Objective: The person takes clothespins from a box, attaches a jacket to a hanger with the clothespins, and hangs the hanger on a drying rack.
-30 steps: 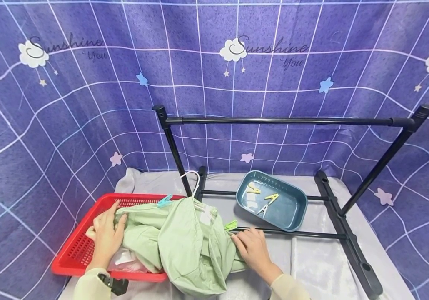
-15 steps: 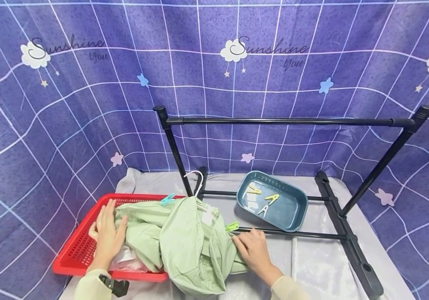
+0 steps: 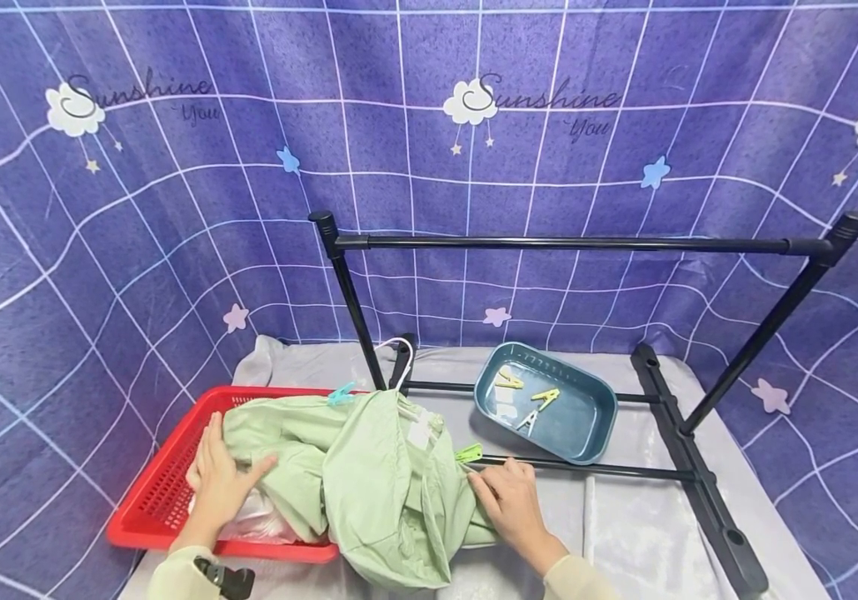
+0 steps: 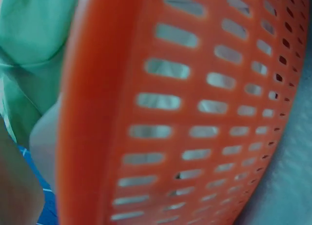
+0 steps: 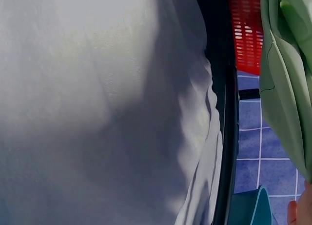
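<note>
A light green garment [image 3: 365, 475] with a white label lies bunched across the red basket's right part and the cloth beside it. The white hook of a hanger [image 3: 408, 358] sticks up out of it. A blue clothespin [image 3: 341, 393] sits on its upper left edge, a green clothespin [image 3: 468, 453] on its right. My left hand [image 3: 219, 479] is over the basket at the garment's left end, fingers straight and thumb spread. My right hand [image 3: 510, 504] pinches the garment's right edge just below the green clothespin; in the right wrist view, only part of that hand [image 5: 305, 205] shows.
The red basket [image 3: 137, 508] holds clear plastic and pale cloth. Behind the garment stands a black clothes rack [image 3: 579, 243]. A dark blue tray [image 3: 586, 417] with several clothespins sits across its lower bars. A patterned blue curtain [image 3: 429, 192] hangs behind.
My left hand has come off the garment's left edge and moved slightly down, its thumb now spread to the right. The right hand keeps its pinch, nearly unmoved.
</note>
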Motion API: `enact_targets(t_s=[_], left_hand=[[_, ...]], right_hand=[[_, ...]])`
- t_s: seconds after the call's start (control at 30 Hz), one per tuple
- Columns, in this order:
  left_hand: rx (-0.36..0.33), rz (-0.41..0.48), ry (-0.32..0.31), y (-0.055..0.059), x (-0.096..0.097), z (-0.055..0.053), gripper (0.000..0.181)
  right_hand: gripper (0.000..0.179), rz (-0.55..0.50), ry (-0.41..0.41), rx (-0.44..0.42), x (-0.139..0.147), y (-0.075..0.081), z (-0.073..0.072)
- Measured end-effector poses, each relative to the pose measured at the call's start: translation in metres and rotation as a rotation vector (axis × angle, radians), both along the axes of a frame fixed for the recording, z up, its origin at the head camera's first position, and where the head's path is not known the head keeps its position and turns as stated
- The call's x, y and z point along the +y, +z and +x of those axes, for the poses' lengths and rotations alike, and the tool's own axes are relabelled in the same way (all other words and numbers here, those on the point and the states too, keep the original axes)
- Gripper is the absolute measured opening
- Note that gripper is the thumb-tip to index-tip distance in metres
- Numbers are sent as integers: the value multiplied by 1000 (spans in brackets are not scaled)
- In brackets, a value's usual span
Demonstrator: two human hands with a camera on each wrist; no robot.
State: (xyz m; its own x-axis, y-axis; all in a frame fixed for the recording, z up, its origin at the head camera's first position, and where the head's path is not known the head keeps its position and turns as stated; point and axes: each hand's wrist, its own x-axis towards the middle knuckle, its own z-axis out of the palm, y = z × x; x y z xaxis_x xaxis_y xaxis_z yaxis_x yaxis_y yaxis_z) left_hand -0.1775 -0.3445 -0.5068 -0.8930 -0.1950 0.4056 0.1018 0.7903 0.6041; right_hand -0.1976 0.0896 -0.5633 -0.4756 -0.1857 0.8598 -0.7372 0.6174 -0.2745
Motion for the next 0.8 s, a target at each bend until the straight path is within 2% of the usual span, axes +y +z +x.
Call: enact_targets(t_s=[0.17,0.43,0.6,0.8], left_hand=[[-122,-10,15,-5,-2,3,120],[-240,-34,7,-10,-5,3,120],[-274,-51,-44,-6,-3,3,120],[-237,-74,-97,-10,-3,1,117]], right_hand=[[33,-20,-4,19,1,-1,0],[35,-54,-16,-1,3,-5,-1],[36,-70,-30,-43,4,-4,0],[29,-90,-41,-36,5,-2,1]])
